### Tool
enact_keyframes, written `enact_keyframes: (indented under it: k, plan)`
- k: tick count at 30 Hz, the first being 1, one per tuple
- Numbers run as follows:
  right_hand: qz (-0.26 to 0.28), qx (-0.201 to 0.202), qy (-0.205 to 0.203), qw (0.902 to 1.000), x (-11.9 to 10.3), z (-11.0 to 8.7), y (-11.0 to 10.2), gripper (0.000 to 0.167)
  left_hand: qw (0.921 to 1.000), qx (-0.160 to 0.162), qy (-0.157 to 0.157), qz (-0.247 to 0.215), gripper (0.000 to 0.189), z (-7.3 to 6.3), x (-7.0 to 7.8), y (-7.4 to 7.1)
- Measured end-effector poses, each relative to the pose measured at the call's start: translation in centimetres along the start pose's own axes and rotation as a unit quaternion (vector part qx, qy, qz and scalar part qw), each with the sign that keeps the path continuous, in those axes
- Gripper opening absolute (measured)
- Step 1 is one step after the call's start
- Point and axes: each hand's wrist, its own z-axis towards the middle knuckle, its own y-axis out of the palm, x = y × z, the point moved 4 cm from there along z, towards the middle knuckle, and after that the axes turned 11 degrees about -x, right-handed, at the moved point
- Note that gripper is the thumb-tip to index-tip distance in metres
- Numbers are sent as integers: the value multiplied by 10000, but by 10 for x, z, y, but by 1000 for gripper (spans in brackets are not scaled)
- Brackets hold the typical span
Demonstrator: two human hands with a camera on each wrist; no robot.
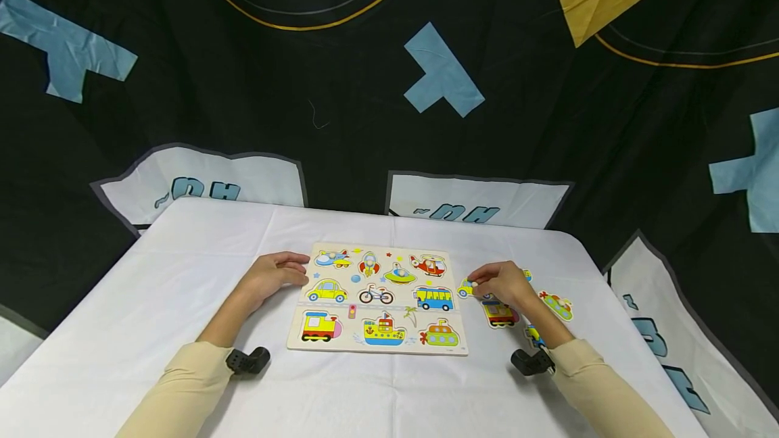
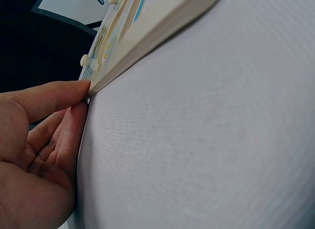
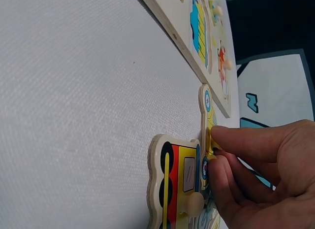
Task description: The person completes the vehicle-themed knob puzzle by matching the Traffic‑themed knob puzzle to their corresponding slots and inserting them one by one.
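Observation:
A wooden picture puzzle board [image 1: 450, 350] lies flat on the white-covered table. My left hand [image 1: 276, 279] rests at the board's upper left edge; its fingertips [image 2: 82, 87] touch the corner, fingers mostly straight. Right of the board, my right hand [image 1: 502, 282] pinches a yellow car puzzle piece [image 1: 465, 288] between thumb and fingers, partly covering it. In the right wrist view, that car piece stands close to the board's edge. A train puzzle piece [image 3: 172, 175] with a round knob lies just below the same hand.
A submarine piece [image 1: 556, 306] lies right of my right hand. Another piece [image 1: 534, 336] shows partly under the forearm, and one more [image 1: 527, 275] behind the hand. Knobbed pieces, such as the helicopter [image 1: 429, 265], sit in the board's top row. A black curtain [image 1: 341, 120] hangs behind the table.

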Motion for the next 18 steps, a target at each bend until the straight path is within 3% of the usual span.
enact_keyframes:
  k: [18]
  plan:
    - [-219,78,78,9997,-1,1,0,16,10000,-3,17,-23,50,-1,0,-1]
